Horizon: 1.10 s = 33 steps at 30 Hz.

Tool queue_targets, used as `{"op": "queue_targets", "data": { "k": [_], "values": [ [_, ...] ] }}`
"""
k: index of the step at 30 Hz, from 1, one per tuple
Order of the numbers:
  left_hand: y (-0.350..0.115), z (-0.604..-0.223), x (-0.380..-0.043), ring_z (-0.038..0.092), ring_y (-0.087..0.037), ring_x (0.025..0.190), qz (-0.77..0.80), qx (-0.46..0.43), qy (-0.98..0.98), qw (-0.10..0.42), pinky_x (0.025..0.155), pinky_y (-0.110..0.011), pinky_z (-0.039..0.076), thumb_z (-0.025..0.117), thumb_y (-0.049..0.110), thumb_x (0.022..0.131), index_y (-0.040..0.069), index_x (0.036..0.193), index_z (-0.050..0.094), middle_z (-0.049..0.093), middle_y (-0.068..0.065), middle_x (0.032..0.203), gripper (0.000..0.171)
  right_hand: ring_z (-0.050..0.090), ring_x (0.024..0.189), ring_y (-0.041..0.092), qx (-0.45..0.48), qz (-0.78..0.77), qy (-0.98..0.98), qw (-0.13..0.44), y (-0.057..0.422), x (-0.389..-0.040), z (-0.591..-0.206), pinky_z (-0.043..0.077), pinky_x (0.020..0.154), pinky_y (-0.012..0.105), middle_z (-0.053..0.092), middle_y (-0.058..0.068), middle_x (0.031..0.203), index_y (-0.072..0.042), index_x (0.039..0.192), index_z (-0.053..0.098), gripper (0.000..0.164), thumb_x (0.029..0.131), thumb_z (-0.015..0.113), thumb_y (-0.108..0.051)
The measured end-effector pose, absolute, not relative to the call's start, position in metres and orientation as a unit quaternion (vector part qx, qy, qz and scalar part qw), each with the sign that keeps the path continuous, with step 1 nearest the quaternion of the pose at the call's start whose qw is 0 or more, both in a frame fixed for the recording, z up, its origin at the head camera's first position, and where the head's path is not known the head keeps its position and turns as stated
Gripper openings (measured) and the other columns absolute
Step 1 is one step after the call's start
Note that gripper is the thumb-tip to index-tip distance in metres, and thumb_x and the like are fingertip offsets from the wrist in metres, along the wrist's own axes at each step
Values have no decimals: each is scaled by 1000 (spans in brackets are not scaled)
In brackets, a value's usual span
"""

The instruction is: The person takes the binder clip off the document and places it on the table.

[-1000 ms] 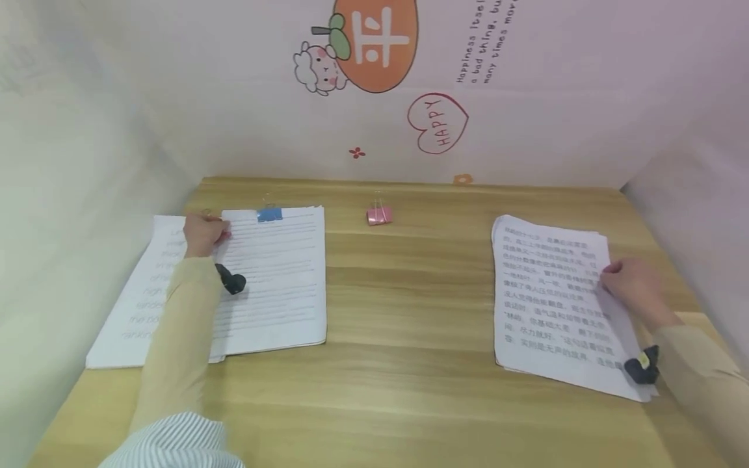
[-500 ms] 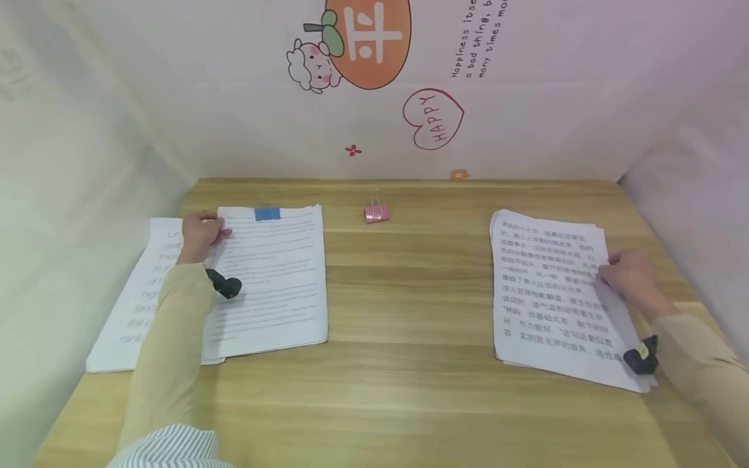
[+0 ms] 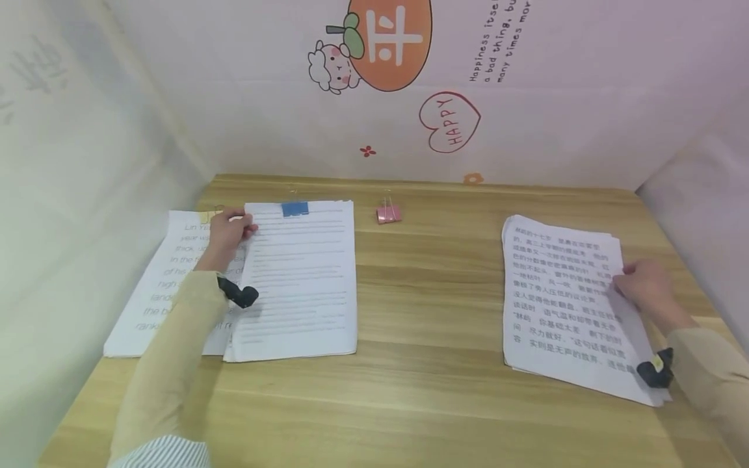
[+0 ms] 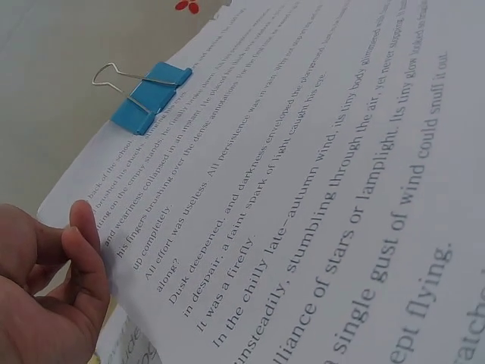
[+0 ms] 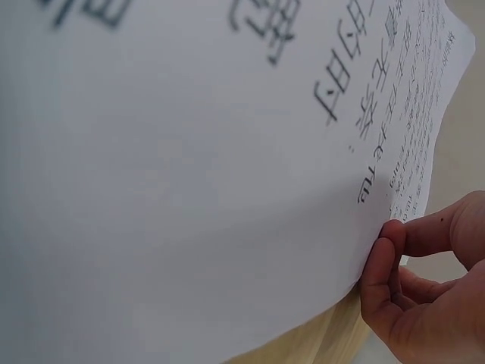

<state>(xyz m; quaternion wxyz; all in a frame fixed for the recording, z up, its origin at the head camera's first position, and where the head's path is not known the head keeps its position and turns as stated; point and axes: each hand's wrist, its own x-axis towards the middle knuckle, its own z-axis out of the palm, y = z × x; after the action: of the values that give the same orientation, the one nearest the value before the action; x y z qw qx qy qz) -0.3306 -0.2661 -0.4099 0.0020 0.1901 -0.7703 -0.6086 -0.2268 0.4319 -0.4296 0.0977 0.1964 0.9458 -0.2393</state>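
Note:
My left hand [image 3: 227, 235] pinches the upper left edge of a stack of printed English sheets [image 3: 301, 279], which carries a blue binder clip [image 4: 151, 98] at its top. That stack partly overlaps another of larger English print [image 3: 175, 266], where a yellow clip [image 3: 209, 217] shows at the top edge. At the right side of the table, my right hand [image 3: 646, 289] pinches the right edge of a stack of Chinese print [image 3: 558, 299]. The right wrist view shows thumb and fingertips at the edge of this paper [image 5: 227, 189]. No clip is visible on the Chinese stack.
A pink binder clip [image 3: 389, 214] lies on the wooden table [image 3: 427, 364] near the back, between the stacks. White cloth walls [image 3: 246, 117] enclose the back and both sides. Black wrist straps or mounts [image 3: 657, 369] sit over the sleeves.
The blue-clipped stack has slid to the right with my left hand, uncovering more of the larger-print stack and its yellow clip. My right hand stays at the Chinese stack's edge. The view has shifted slightly.

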Motion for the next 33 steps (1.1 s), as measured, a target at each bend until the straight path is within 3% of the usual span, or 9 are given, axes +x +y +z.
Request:
{"op": "queue_targets", "data": {
  "k": [5, 10, 15, 23, 28, 33],
  "values": [
    [-247, -411, -325, 56, 5, 58, -622, 184, -761, -13, 56, -8, 46, 48, 9, 96, -4, 130, 43, 55, 13, 61, 37, 50, 93, 48, 201, -244, 943, 103, 431, -224, -428, 49, 63, 37, 41, 42, 115, 25, 124, 32, 56, 85, 48, -11],
    [-229, -413, -323, 56, 4, 54, -642, 182, -745, -12, 53, -8, 45, 49, 6, 94, -5, 127, 44, 56, 12, 57, 35, 53, 89, 44, 186, -248, 946, 96, 431, -222, -427, 49, 57, 29, 42, 42, 113, 25, 125, 32, 57, 86, 49, -14],
    [-213, -417, -320, 57, 4, 56, -642, 171, -747, -19, 55, -7, 46, 50, 7, 94, -4, 129, 46, 57, 10, 64, 37, 58, 82, 38, 172, -256, 947, 91, 428, -225, -422, 53, 55, 31, 41, 42, 114, 25, 126, 30, 59, 87, 47, -16],
    [-187, -424, -317, 58, 1, 59, -647, 161, -744, -41, 57, -9, 47, 51, 8, 94, -3, 128, 47, 58, 5, 70, 35, 52, 94, 45, 141, -240, 956, 96, 404, -242, -410, 49, 67, 42, 42, 39, 117, 21, 128, 31, 60, 92, 47, -24],
    [-170, -426, -313, 58, -1, 64, -639, 161, -750, -52, 58, -10, 48, 52, 10, 94, 0, 126, 50, 58, -2, 85, 33, 49, 101, 51, 105, -233, 964, 74, 375, -258, -405, 45, 80, 56, 45, 41, 118, 20, 126, 36, 56, 90, 49, -21],
    [-152, -423, -310, 58, -2, 61, -648, 166, -741, -62, 55, -11, 47, 52, 9, 94, 0, 125, 51, 58, -2, 82, 33, 52, 103, 50, 77, -257, 961, 59, 342, -274, -401, 48, 85, 55, 46, 41, 117, 20, 126, 36, 53, 91, 49, -17]
  ]
}}
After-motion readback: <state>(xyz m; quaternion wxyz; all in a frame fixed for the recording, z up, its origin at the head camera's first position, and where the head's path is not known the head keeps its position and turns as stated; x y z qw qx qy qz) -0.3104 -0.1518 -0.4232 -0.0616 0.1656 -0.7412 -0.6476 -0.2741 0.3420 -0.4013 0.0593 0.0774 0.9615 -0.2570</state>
